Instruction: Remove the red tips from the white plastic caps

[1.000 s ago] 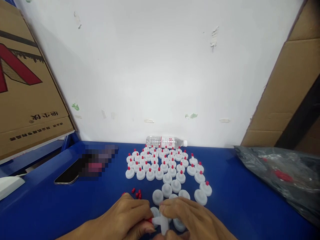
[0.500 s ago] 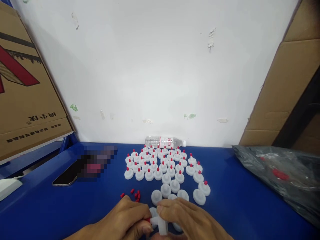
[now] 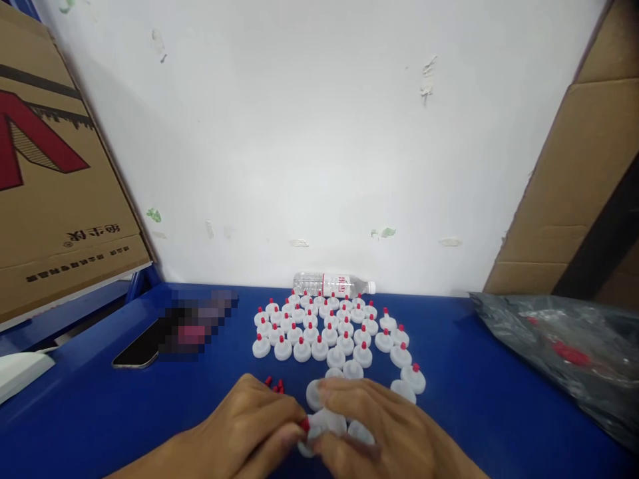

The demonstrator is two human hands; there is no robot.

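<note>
My left hand point(image 3: 249, 426) and my right hand point(image 3: 384, 432) meet at the near edge of the blue table point(image 3: 100, 412). Together they pinch a white nozzle cap point(image 3: 324, 426) with a small red tip point(image 3: 304, 424) at my left fingertips. Both hands are closed round it. Just beyond them lie a few plain white caps point(image 3: 315, 394) and several loose red tips point(image 3: 276, 385). Farther back stand rows of white caps with red tips fitted point(image 3: 319, 322).
A clear water bottle point(image 3: 333, 285) lies against the white wall. A phone point(image 3: 137, 349) rests at the left, a white object point(image 3: 20, 371) at the far left. Cardboard boxes point(image 3: 54, 199) stand on both sides. A grey plastic bag point(image 3: 569, 352) lies at the right.
My hands have moved slightly forward over the plain caps, and the held cap has turned from sideways to flatter between my fingers.
</note>
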